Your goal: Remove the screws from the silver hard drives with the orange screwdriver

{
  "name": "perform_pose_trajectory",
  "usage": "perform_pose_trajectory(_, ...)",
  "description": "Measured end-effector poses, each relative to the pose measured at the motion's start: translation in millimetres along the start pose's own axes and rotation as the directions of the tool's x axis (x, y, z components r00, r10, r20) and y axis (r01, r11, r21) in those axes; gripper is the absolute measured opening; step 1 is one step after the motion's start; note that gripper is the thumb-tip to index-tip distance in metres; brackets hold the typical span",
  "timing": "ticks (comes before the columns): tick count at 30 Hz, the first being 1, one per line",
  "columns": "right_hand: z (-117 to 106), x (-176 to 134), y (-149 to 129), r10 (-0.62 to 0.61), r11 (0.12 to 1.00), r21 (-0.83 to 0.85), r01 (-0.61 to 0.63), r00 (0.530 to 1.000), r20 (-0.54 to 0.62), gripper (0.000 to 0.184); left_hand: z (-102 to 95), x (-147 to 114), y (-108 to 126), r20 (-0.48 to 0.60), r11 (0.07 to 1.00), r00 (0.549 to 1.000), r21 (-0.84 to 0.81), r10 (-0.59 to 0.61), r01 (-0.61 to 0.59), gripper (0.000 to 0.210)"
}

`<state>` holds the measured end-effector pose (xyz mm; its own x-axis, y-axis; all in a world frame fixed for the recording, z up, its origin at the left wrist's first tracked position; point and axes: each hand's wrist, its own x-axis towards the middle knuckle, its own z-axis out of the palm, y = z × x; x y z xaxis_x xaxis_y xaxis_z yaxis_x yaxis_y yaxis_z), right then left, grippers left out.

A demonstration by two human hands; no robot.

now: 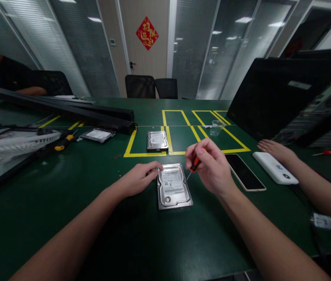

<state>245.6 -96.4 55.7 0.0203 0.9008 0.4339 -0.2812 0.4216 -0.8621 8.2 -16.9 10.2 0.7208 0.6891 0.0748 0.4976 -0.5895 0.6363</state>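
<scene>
A silver hard drive [173,185] lies flat on the green table in front of me, its label facing up. My left hand [137,177] has its fingers curled at the drive's upper left corner, fingertips on the edge. My right hand [212,164] is closed around the orange and black handle of a screwdriver [195,163]. The screwdriver's thin shaft slants down to the drive's right edge. Whether its tip sits in a screw is too small to tell. A second hard drive [157,140] rests farther back, beside a yellow tape line.
Right of my hand lie a phone [246,172] and a white power bank [275,168], near another person's hand [275,150]. A clear plastic cup [216,128], a black computer case [282,93], another drive [98,134], a yellow-black screwdriver [64,142] and long black rails [95,115] are around. Someone sits far left.
</scene>
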Motion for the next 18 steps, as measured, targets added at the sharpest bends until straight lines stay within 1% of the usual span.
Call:
perform_pose_trajectory(2, 0.7, -0.4, 1.3, 0.010, 1.000, -0.011, -0.010, 1.000, -0.006, 0.019, -0.2, 0.1, 0.2, 0.000, 1.000, 1.000, -0.001, 0.003, -0.003, 0.033)
perform_pose_trajectory(4, 0.8, -0.2, 2.0, 0.022, 1.000, -0.005, -0.022, 1.000, -0.006, 0.018, -0.3, 0.2, 0.7, -0.003, 1.000, 1.000, -0.002, 0.003, -0.003, 0.032)
perform_pose_trajectory(5, 0.5, 0.2, 2.0, 0.028, 1.000, 0.001, -0.028, 1.000, -0.003, 0.020, -0.3, 0.3, 0.9, -0.002, 1.000, 1.000, -0.002, 0.001, -0.001, 0.032)
perform_pose_trajectory(7, -0.4, 1.0, 1.3, 0.032, 0.999, 0.012, -0.032, 0.999, 0.004, 0.032, -0.3, 0.4, 1.1, 0.005, 1.000, 1.000, -0.002, 0.001, -0.001, 0.031)
perform_pose_trajectory(8, -0.8, 1.3, 0.8, 0.031, 0.999, 0.012, -0.031, 1.000, 0.004, 0.035, -0.2, 0.4, 1.0, 0.007, 1.000, 1.000, -0.003, 0.004, -0.004, 0.031)
perform_pose_trajectory(9, -1.1, 1.6, 0.4, 0.027, 1.000, 0.010, -0.027, 1.000, 0.002, 0.033, -0.1, 0.4, 0.7, 0.007, 1.000, 1.000, -0.003, 0.007, -0.007, 0.031)
perform_pose_trajectory(12, -0.9, 1.2, 0.6, 0.008, 1.000, 0.001, -0.008, 1.000, -0.005, 0.015, -0.1, 0.2, -0.5, 0.000, 1.000, 1.000, -0.003, 0.013, -0.013, 0.032)
perform_pose_trajectory(13, -0.6, 0.8, 1.0, 0.005, 1.000, 0.002, -0.005, 1.000, -0.006, 0.014, -0.1, 0.1, -0.9, -0.002, 1.000, 1.000, -0.003, 0.012, -0.012, 0.032)
perform_pose_trajectory(15, 0.3, 0.0, 2.1, 0.012, 1.000, 0.006, -0.012, 1.000, -0.007, 0.018, 0.3, 0.1, -1.3, 0.000, 1.000, 1.000, -0.003, 0.011, -0.011, 0.033)
perform_pose_trajectory(18, 1.1, -0.3, 2.0, 0.023, 0.999, 0.024, -0.023, 1.000, 0.001, 0.016, 1.8, 0.5, -0.2, 0.004, 1.000, 1.000, 0.001, 0.010, -0.010, 0.033)
